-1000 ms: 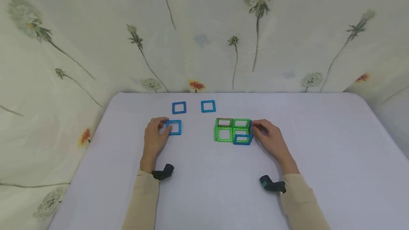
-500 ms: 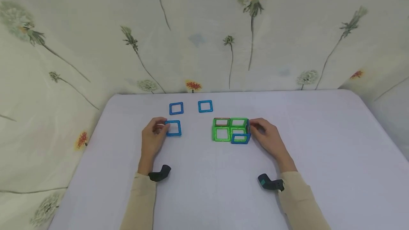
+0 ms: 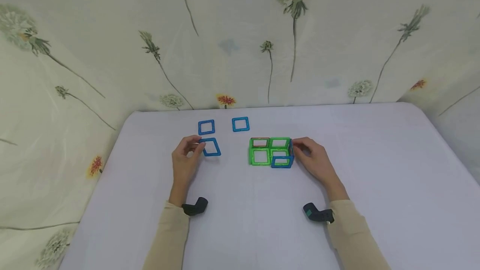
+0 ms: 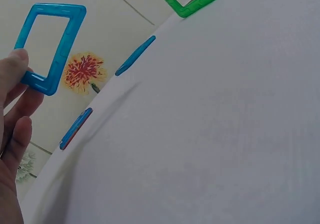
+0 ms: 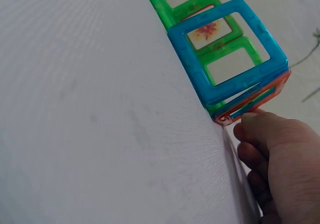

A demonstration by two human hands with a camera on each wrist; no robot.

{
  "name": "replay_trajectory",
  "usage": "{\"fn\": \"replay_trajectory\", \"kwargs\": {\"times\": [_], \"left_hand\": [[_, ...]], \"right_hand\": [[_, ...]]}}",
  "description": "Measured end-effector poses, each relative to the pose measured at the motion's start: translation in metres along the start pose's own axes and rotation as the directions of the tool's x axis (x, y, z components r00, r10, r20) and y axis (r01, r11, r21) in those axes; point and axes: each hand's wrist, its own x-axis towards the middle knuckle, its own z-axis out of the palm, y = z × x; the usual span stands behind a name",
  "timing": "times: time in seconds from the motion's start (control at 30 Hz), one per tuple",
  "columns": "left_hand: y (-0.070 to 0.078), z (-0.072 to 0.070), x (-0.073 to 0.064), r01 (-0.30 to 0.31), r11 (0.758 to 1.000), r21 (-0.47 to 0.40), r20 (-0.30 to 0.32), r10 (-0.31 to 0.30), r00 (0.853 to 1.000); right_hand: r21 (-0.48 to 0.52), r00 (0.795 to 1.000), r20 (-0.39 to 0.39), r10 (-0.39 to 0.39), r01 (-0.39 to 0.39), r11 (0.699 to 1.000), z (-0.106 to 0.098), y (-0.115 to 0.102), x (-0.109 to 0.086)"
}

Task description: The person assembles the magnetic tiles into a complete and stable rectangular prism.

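Left hand (image 3: pixel 184 159): I see its thumb and fingers pinching a blue square frame (image 4: pixel 63 51) near a corner.
Pinched square: raised above the white table (image 3: pixel 240 220), left of the green frames (image 3: pixel 270 157) (the left wrist view gives me the lift best).
Right hand (image 3: pixel 318 161): thumb and fingertips against the outer side of the upright blue and red end panel (image 3: pixel 291 148); whether they clamp it, I cannot tell from here.
Hands: well apart, the green frames between them.
Joined piece: green frames, with an upright blue front panel (image 3: pixel 282 166) meeting the end panel.
Beyond: I count two blue squares (image 3: pixel 206 133) lying near the table's far edge.
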Motion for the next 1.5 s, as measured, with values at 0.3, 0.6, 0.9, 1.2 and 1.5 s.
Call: {"fn": "replay_trajectory", "kwargs": {"times": [0.3, 0.6, 0.9, 1.2, 1.5], "left_hand": [[0.017, 0.005, -0.004, -0.012, 1.0, -0.005, -0.028, 0.012, 1.0], [0.03, 0.015, -0.007, -0.047, 0.999, -0.017, -0.019, 0.047, 0.999], [0.03, 0.023, -0.009, -0.114, 0.992, -0.057, -0.008, 0.114, 0.993], [0.038, 0.031, -0.013, -0.138, 0.99, -0.035, -0.004, 0.138, 0.99], [0.042, 0.035, -0.015, -0.139, 0.99, -0.038, 0.018, 0.14, 0.99]], "right_hand": [[-0.004, 1.0, 0.003, 0.002, -0.002, 1.0, 0.0, 0.0, 0.0], [-0.009, 1.0, 0.001, -0.002, 0.002, 1.0, 0.0, 0.001, 0.0], [-0.007, 1.0, 0.002, -0.006, 0.006, 1.0, 0.0, 0.0, 0.0], [0.002, 1.0, 0.005, -0.008, 0.008, 1.0, -0.001, -0.001, -0.002], [0.003, 1.0, 0.008, -0.004, 0.004, 1.0, 0.0, 0.0, -0.001]]}}
